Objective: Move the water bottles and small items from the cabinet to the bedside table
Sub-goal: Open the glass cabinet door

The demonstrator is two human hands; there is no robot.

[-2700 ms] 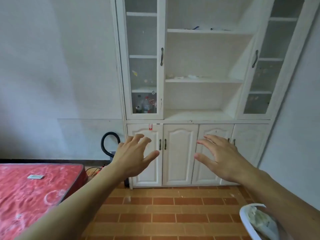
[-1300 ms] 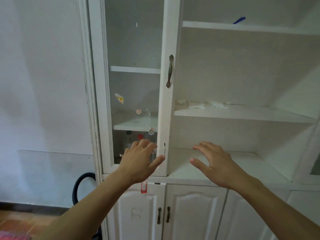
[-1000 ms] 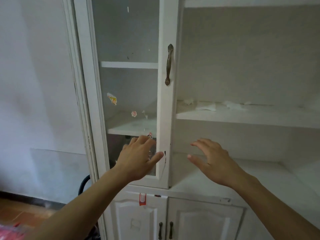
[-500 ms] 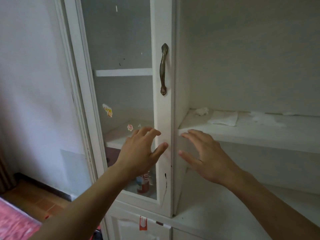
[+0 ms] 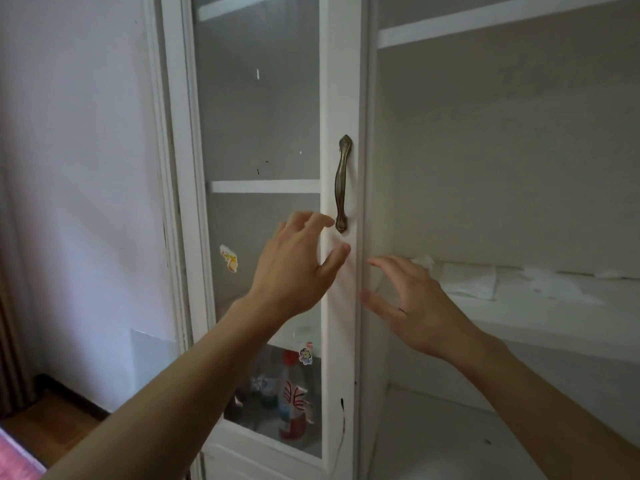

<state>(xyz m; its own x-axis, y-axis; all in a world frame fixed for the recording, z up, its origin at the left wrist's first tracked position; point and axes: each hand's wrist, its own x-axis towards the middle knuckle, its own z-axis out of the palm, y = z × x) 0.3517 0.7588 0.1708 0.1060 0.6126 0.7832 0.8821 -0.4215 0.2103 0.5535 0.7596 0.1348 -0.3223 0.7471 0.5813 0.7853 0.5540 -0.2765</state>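
Below the door handle (image 5: 343, 183) our left hand (image 5: 294, 268) and right hand (image 5: 419, 306) hover, fingers spread wide, holding nothing; bottles (image 5: 291, 400) stand behind the glass.

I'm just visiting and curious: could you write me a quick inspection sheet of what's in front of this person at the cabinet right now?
Surface: open shelf, pale, right of the glass door, which is shut.
Job's things: bottles stand behind the glass on the lowest shelf; one has a red cap.
Clutter: crumpled white paper on the open shelf; stickers on the glass.
Grippers: left hand open, fingers spread just short of the door handle; right hand open at the door's edge. Neither holds anything.
Cables: nothing seen.
Surroundings: white wall on the left, brown floor below.
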